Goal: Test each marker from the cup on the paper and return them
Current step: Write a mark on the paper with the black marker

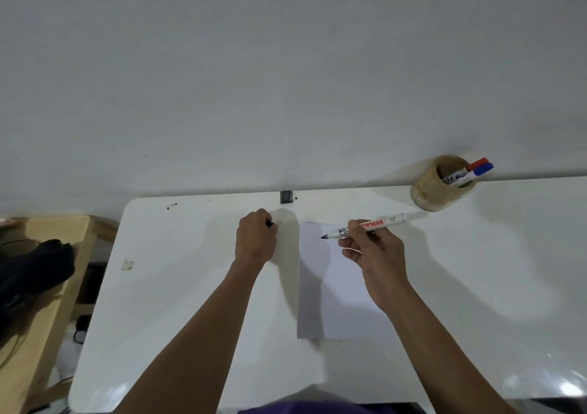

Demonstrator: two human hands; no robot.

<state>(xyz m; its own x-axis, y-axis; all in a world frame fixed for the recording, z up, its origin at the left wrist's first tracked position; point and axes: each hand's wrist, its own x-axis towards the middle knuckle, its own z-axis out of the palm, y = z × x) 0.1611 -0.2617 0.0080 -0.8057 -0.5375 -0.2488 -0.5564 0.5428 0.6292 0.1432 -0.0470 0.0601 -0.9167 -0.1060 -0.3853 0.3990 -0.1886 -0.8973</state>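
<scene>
My right hand (371, 255) grips a white marker (386, 222), uncapped, its dark tip pointing left just above the top left part of the white paper (336, 302). My left hand (256, 239) is closed in a fist left of the paper, with a small black piece, likely the marker's cap (269, 223), showing between its fingers. A round wooden cup (428, 191) stands at the table's back right edge. A red-capped marker (477, 162) and a blue-capped marker (482, 169) lean out of it to the right.
The white table (190, 286) meets a pale wall at its far edge, where a small black clip (286, 196) sits. A wooden bench (41, 286) with a dark bag (31, 270) stands to the left, below table height.
</scene>
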